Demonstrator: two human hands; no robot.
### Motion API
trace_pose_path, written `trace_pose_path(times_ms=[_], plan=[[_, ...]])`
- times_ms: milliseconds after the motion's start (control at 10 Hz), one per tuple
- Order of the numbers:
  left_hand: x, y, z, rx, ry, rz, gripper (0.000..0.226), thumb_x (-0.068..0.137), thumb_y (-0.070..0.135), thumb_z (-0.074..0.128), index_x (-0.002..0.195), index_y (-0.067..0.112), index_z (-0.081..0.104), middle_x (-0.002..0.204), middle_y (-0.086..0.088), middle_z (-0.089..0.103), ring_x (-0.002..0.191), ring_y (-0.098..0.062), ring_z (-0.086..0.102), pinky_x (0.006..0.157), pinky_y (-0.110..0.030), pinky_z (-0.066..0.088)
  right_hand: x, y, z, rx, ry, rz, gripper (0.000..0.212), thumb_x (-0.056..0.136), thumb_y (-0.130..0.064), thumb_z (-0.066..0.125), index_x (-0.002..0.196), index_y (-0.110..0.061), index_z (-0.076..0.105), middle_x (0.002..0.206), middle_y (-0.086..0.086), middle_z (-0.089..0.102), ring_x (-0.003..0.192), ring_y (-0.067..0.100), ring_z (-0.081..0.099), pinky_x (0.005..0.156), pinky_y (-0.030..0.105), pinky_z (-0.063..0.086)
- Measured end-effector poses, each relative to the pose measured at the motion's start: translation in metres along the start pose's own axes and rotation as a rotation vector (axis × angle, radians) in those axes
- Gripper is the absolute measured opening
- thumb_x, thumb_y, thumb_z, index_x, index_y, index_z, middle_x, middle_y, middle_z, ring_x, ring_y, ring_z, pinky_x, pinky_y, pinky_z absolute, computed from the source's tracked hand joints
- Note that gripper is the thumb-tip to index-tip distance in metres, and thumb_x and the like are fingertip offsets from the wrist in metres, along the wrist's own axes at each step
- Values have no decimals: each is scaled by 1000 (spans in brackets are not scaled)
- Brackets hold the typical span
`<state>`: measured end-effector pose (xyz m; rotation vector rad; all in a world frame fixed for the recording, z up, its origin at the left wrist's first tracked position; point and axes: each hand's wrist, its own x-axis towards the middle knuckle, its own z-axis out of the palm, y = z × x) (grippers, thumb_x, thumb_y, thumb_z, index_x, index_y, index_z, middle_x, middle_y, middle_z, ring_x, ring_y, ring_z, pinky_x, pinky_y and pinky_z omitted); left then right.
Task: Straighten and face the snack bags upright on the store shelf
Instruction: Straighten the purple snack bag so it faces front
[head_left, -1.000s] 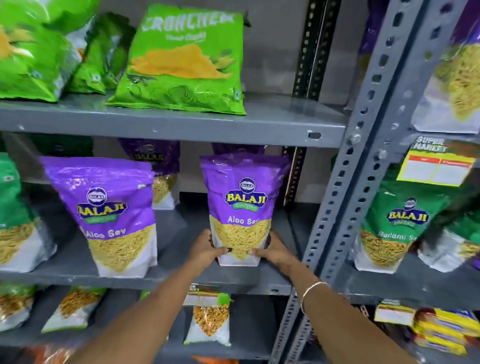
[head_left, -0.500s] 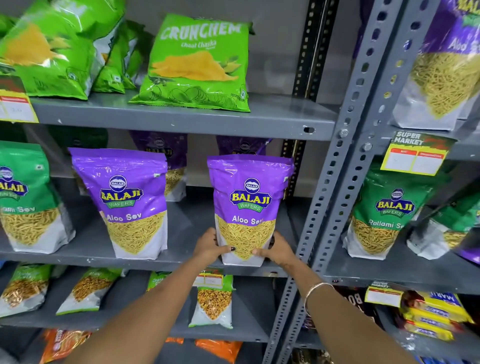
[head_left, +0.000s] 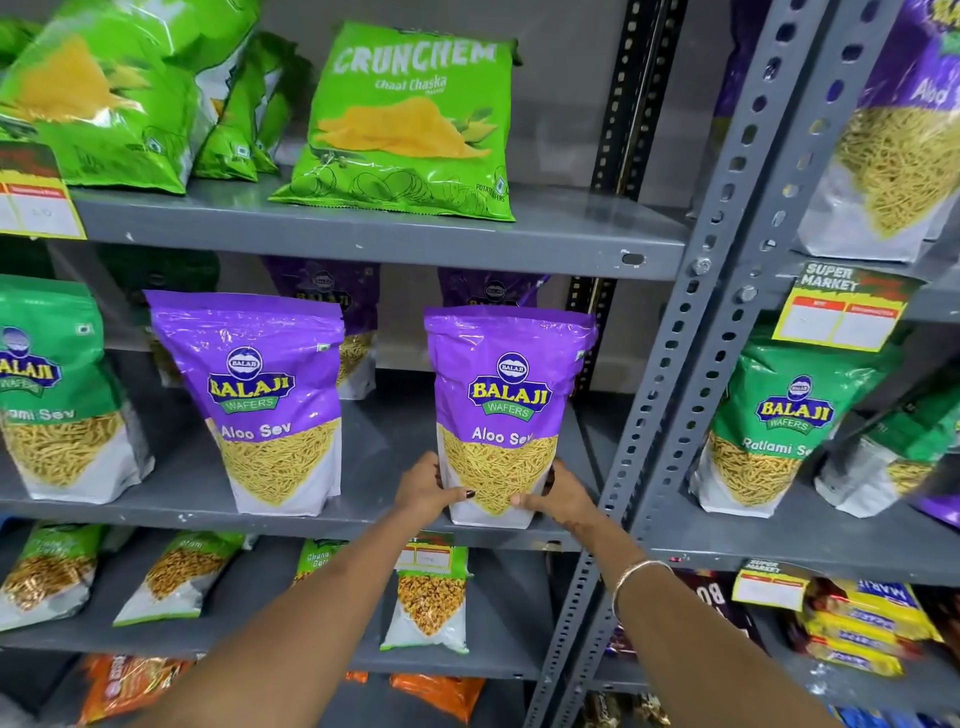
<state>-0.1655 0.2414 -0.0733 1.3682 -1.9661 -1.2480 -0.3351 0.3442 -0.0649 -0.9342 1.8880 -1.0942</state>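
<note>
A purple Aloo Sev bag (head_left: 506, 395) stands upright at the front right of the grey middle shelf (head_left: 363, 514), label facing me. My left hand (head_left: 428, 491) grips its lower left corner and my right hand (head_left: 563, 496) grips its lower right corner. A second purple Aloo Sev bag (head_left: 260, 395) stands upright to the left, leaning slightly. Two more purple bags (head_left: 332, 296) stand behind them, mostly hidden.
Green Ratlami Sev bags (head_left: 47, 384) stand at the left and in the right bay (head_left: 784, 421). Green Crunchem chip bags (head_left: 410, 124) lie tilted on the upper shelf. A perforated grey upright post (head_left: 670, 395) stands just right of my right hand. Small snack packs (head_left: 428, 597) sit below.
The view has shifted, so the shelf contents sit further right and lower. Both hands stay at the bag's bottom corners; the bag looks slightly more squared to the front.
</note>
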Motion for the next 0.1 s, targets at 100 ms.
trace_pose_path(times_ms=[100], plan=[[-9,2,-2,39,29,53,48,73,19,76,108,7,46,129,-18,57,117,-31,56,98,-44,48,-10,-8,3,-33,30,-78,99,62,-22,84,140,-8,23,145,13,40,138,30,34,112,43,34]])
